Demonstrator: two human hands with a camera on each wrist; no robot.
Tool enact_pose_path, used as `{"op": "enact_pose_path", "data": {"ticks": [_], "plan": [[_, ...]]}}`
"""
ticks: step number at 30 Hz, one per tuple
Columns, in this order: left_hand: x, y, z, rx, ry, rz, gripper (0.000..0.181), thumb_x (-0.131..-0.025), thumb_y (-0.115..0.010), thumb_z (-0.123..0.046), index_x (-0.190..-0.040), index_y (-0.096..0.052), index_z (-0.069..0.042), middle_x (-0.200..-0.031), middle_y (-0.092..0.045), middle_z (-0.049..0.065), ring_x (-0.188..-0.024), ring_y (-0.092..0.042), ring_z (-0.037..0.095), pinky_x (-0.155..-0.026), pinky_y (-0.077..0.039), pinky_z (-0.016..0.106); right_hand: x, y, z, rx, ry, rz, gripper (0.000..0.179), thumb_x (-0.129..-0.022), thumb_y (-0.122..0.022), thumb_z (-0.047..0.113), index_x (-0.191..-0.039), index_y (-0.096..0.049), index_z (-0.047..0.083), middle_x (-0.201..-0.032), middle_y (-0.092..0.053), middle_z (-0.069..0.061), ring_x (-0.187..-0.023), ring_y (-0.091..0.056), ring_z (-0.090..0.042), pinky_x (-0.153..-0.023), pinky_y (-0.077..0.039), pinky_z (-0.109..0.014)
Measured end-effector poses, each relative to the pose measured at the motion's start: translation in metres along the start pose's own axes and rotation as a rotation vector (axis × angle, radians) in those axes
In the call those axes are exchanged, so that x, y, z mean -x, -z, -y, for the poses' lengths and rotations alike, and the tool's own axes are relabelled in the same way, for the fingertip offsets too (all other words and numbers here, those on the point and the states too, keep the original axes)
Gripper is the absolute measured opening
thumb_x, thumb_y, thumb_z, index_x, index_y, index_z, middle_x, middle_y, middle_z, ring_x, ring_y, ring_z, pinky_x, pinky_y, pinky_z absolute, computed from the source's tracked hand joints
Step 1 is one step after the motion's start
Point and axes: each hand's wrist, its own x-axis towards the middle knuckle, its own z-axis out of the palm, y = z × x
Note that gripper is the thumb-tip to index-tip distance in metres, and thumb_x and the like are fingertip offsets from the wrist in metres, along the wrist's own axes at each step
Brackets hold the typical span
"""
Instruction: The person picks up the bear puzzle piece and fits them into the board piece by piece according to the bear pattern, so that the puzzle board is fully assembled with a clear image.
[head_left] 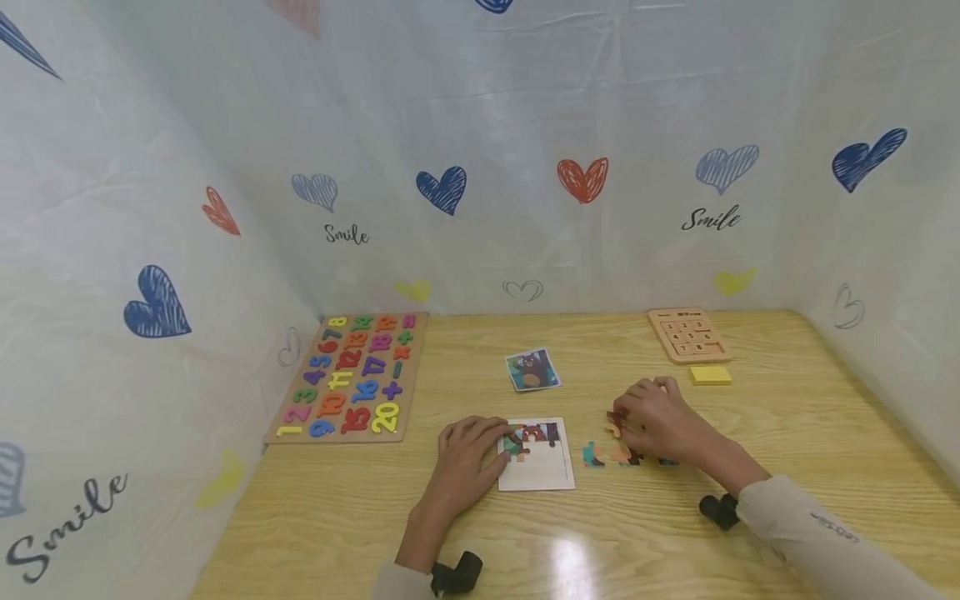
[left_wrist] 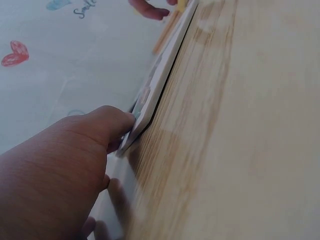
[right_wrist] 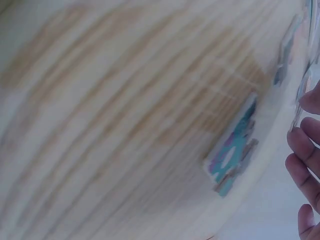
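Note:
The white puzzle board point(head_left: 536, 475) lies on the table with several pieces of a bear picture fitted along its top and left side. My left hand point(head_left: 467, 458) rests on the board's left edge, and in the left wrist view its thumb point(left_wrist: 117, 122) touches the rim. My right hand point(head_left: 660, 417) is right of the board and pinches a brown-and-peach puzzle piece point(head_left: 614, 425) between thumb and fingers. Loose puzzle pieces lie below it, among them a teal one point(head_left: 592, 456) and a peach one point(head_left: 621, 455). A teal-and-purple piece point(right_wrist: 232, 150) shows in the right wrist view.
A bear picture card point(head_left: 532, 370) lies behind the board. To the left is a board of coloured numbers point(head_left: 348, 379). At the back right are a wooden number slide puzzle point(head_left: 688, 336) and a yellow block point(head_left: 709, 376). White printed curtains enclose the wooden table point(head_left: 600, 533).

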Motion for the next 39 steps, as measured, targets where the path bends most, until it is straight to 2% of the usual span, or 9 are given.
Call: {"op": "enact_pose_path", "data": {"ticks": [15,39], "plan": [[0.001,0.002,-0.003,0.030,0.038,0.036,0.035,-0.098,-0.062,-0.032,-0.132,-0.065,-0.025,-0.139,-0.057,-0.007,-0.131,-0.043,0.025,-0.105,-0.028,0.056,-0.011,0.009,0.020,-0.069,0.028,-0.003,0.020,-0.075,-0.082,0.012,-0.092,-0.072,0.016,-0.093,-0.068,0.005,-0.092,-0.059,-0.018,-0.087,-0.036,-0.056],[-0.001,0.002,0.000,0.014,0.032,0.039,0.034,-0.099,-0.061,-0.034,-0.132,-0.065,-0.026,-0.140,-0.056,-0.008,-0.131,-0.043,0.023,-0.106,-0.028,0.055,-0.029,-0.001,0.044,-0.108,0.103,-0.008,0.019,-0.076,-0.082,0.014,-0.091,-0.070,0.017,-0.090,-0.066,0.006,-0.091,-0.057,-0.016,-0.085,-0.034,-0.049]]}}
